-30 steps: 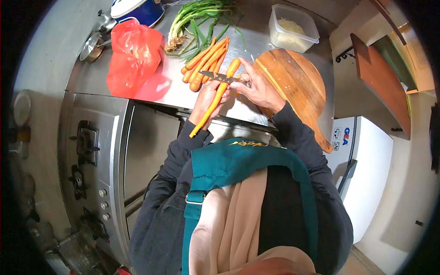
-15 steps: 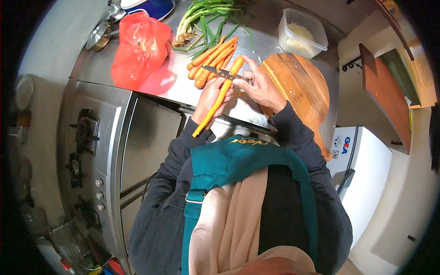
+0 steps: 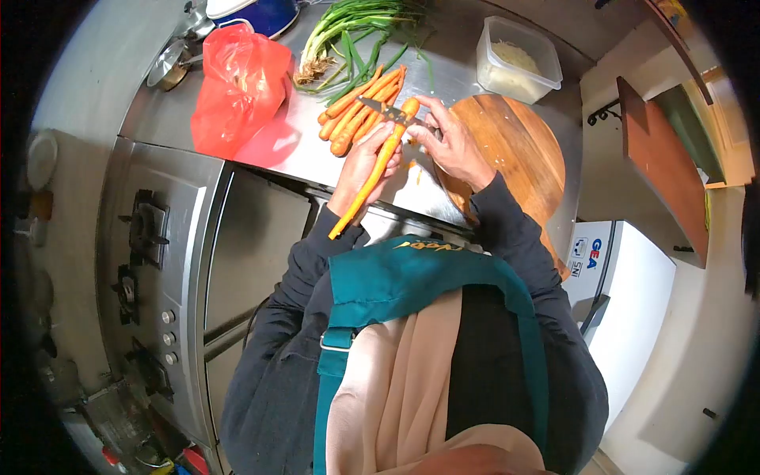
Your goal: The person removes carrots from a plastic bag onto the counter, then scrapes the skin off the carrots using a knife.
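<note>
My left hand (image 3: 364, 166) is closed around a long orange carrot (image 3: 369, 184), whose thin end points down toward my body. A dark knife (image 3: 382, 109) lies across the carrot near its thick end, with the blade pointing to the upper left. Its handle is in my right hand (image 3: 457, 148), and the right index finger reaches toward the carrot's thick end. Just beyond my left hand, several carrots (image 3: 343, 125) lie in a pile on the steel counter (image 3: 443, 55). Orange scraps lie on the counter between my hands and body.
A round wooden board (image 3: 518, 150) lies right of my hands, partly under my right forearm. Behind it stands a clear tub (image 3: 518, 62) with pale shreds. Green onions (image 3: 336, 36) lie behind the carrots, a red plastic bag (image 3: 241, 91) at left. A stove (image 3: 158, 277) is further left.
The view has shifted. The knife blade has moved along the carrot toward its thick end and is turned a little.
</note>
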A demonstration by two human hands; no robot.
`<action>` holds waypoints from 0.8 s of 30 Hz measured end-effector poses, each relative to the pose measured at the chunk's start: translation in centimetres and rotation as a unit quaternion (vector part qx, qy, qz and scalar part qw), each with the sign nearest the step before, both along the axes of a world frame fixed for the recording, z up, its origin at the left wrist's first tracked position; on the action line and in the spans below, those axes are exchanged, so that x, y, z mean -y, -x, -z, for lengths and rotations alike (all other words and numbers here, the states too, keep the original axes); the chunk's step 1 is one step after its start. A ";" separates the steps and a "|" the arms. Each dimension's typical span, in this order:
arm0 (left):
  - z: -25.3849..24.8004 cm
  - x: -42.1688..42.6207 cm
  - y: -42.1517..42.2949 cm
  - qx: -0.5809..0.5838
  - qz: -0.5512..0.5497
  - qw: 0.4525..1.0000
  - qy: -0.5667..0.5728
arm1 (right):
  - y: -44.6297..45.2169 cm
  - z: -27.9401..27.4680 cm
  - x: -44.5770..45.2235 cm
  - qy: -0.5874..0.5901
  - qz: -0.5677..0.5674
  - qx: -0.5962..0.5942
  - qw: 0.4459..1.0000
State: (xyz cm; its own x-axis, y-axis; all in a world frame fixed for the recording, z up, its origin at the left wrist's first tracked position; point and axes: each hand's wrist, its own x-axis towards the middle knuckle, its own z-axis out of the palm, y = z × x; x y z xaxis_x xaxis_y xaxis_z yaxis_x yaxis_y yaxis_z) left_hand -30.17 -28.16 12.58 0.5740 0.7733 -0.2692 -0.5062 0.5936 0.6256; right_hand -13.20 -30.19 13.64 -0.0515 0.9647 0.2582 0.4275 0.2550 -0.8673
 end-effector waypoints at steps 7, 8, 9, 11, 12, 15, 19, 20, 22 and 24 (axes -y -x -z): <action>-0.6 0.3 -0.4 -0.004 -0.004 1.000 0.005 | -0.5 0.6 -0.4 -0.017 -0.020 -0.029 0.999; -0.5 0.3 -0.3 -0.004 -0.005 1.000 0.004 | -0.6 1.2 -0.6 -0.041 -0.014 -0.023 0.999; -0.2 0.2 -0.3 -0.004 -0.006 1.000 0.007 | -0.5 1.4 -0.7 -0.064 -0.009 -0.018 0.998; 0.8 0.0 -0.3 -0.003 -0.007 1.000 0.009 | -0.4 1.4 -0.5 -0.029 -0.007 -0.034 0.999; 1.2 -0.2 -0.2 -0.002 -0.006 1.000 0.012 | -0.2 1.5 -0.5 0.008 -0.005 -0.050 0.999; 1.9 -0.4 -0.1 -0.020 -0.002 1.000 0.011 | 0.0 2.5 -0.5 0.004 0.016 -0.026 1.000; 1.7 0.5 -0.1 -0.069 0.030 0.997 -0.015 | -1.2 3.8 -0.9 0.061 0.067 -0.042 0.995; 1.7 0.5 -0.1 -0.069 0.027 0.997 -0.013 | -1.5 4.1 -0.9 0.062 0.063 -0.042 0.995; 1.9 0.2 -0.2 -0.076 0.006 0.997 -0.006 | -1.4 4.2 -0.6 0.052 0.080 0.000 0.995; 3.7 -1.3 -0.2 -0.068 -0.011 0.997 -0.016 | -0.8 3.8 0.6 0.063 0.058 -0.018 0.996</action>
